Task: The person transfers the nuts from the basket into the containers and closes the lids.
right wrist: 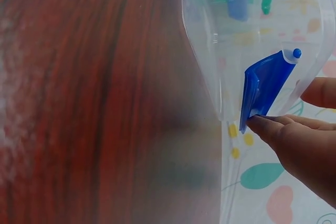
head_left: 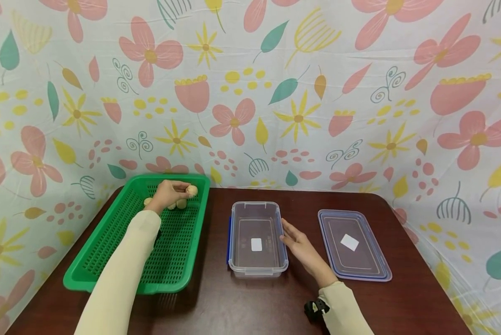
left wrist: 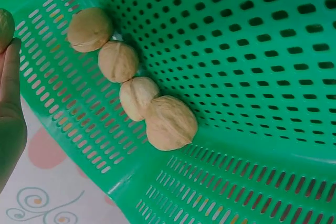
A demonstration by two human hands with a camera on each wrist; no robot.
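Observation:
My left hand (head_left: 166, 195) pinches a walnut (head_left: 192, 190) between thumb and fingertips, over the far end of the green basket (head_left: 204, 209). In the left wrist view the held walnut (left wrist: 5, 29) shows only in part at the left edge. Several more walnuts (left wrist: 170, 123) lie in a row on the basket floor against its wall. My right hand (head_left: 302, 246) rests along the right side of a clear plastic container (head_left: 256, 270), fingers fairly straight. Its fingertips touch the blue latch (right wrist: 268, 85), with the thumb near the rim. The container holds no walnuts.
A clear lid (head_left: 359, 256) with a bluish rim and a white label lies flat on the brown table (head_left: 250, 307), right of the container. Behind the table hangs a flower-patterned cloth (head_left: 233, 153). Another blue latch (head_left: 228, 242) sticks out on the container's left side.

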